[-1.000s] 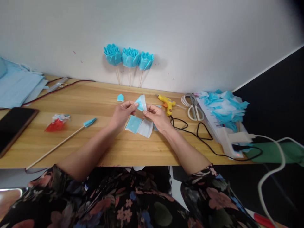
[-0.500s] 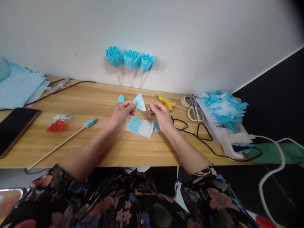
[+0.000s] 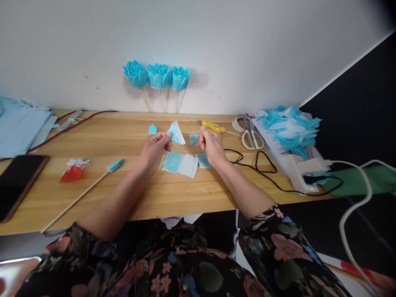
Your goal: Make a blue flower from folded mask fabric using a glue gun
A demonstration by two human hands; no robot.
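Note:
My left hand (image 3: 157,144) pinches a folded triangle of blue and white non-woven fabric (image 3: 177,133), its point by the fingertips. My right hand (image 3: 210,144) is closed in front of the yellow glue gun (image 3: 213,126) and hides its handle. What its fingers hold, if anything, I cannot make out. Beside it lies a small blue fabric square (image 3: 194,139). Below the hands lie a blue square (image 3: 172,162), a white square (image 3: 188,166) and another blue piece (image 3: 203,160). A small blue cut piece (image 3: 152,129) lies behind my left hand.
Three blue fabric flowers (image 3: 159,76) on sticks lean against the wall. A blue-tipped stick (image 3: 83,194), red plastic packet (image 3: 72,171), phone (image 3: 20,185) and masks (image 3: 21,126) lie left. Right are scissors (image 3: 252,139), fabric scraps (image 3: 289,128), a power strip (image 3: 297,177) and black cable (image 3: 269,187).
My right hand has moved away from the folded fabric, toward the glue gun, uncovering a small blue square. My left hand keeps hold of the fabric. The whole view has shifted slightly.

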